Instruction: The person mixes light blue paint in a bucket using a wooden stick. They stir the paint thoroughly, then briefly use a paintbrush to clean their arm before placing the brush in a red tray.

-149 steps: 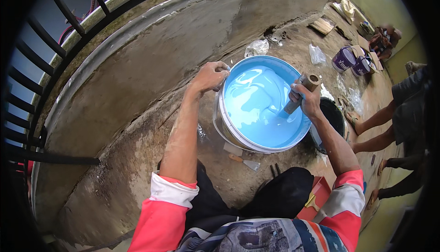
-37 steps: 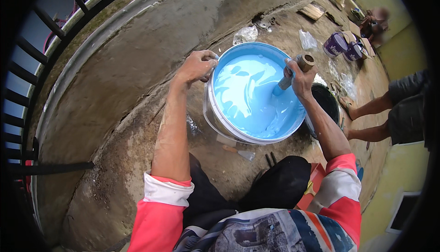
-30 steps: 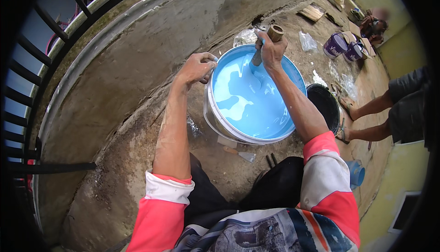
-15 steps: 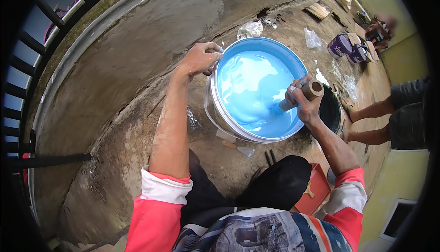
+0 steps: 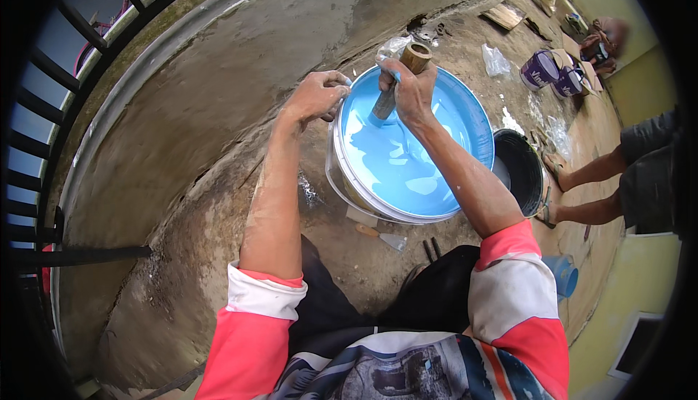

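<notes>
A large white bucket (image 5: 369, 200) stands in front of me, holding light blue paint (image 5: 407, 164). At its left side my left hand (image 5: 320, 97) is closed on the rim, with paint on a fingertip. My right hand (image 5: 413, 94) wraps round a thick bamboo stick (image 5: 385, 102), whose hollow top end rises above the fist. The stick's lower end is sunk in the paint near the far left of the bucket and is hidden there. Swirls and shiny ripples cover the paint. My right forearm crosses over the bucket's right part.
A black bucket (image 5: 520, 171) is right of the white one. A scraper (image 5: 382, 237) lies on the ground in front of my knees. A person's legs (image 5: 589, 193) stand at right; another person (image 5: 603, 44) is farther back near purple buckets (image 5: 539, 70). A concrete wall (image 5: 196, 102) runs along the left.
My right hand has moved the bamboo stick through the paint, from the bucket's right side to its far left. The left hand has stayed at the rim.
</notes>
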Demonstrator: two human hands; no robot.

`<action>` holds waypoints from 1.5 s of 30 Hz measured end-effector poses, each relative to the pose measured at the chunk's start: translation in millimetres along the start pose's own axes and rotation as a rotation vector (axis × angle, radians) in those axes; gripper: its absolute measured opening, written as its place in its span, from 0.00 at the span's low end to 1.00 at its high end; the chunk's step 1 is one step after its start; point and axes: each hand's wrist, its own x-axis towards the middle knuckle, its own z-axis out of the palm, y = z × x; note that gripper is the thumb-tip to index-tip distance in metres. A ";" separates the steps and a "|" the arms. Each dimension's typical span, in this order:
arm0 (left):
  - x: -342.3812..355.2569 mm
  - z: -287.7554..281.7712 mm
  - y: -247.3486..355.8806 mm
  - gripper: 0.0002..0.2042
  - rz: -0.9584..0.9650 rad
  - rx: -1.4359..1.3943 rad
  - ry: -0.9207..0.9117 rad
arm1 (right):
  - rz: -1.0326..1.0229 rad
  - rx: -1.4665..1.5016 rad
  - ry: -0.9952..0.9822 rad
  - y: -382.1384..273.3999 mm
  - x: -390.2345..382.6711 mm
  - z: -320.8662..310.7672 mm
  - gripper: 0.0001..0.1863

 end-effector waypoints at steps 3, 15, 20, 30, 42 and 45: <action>-2.6 -3.3 -5.8 0.14 -0.001 0.001 0.003 | 0.149 0.032 -0.172 -33.9 -55.8 -18.8 0.10; -0.8 2.0 2.4 0.14 -0.016 0.025 0.002 | -0.071 -0.325 0.060 -21.4 41.5 -119.7 0.09; 4.2 2.9 1.2 0.14 -0.005 -0.006 -0.006 | -0.150 -0.260 0.060 11.6 74.2 -47.3 0.10; -3.3 -4.5 -3.9 0.15 0.010 -0.009 -0.017 | 0.289 -0.063 -0.454 -61.0 -83.5 -44.1 0.13; -0.3 1.5 3.5 0.14 0.010 -0.009 -0.032 | -0.170 -0.315 0.154 -11.3 52.1 -104.9 0.10; 3.4 1.2 5.5 0.14 -0.028 0.002 -0.066 | -0.175 -0.249 0.143 12.2 62.9 -47.5 0.12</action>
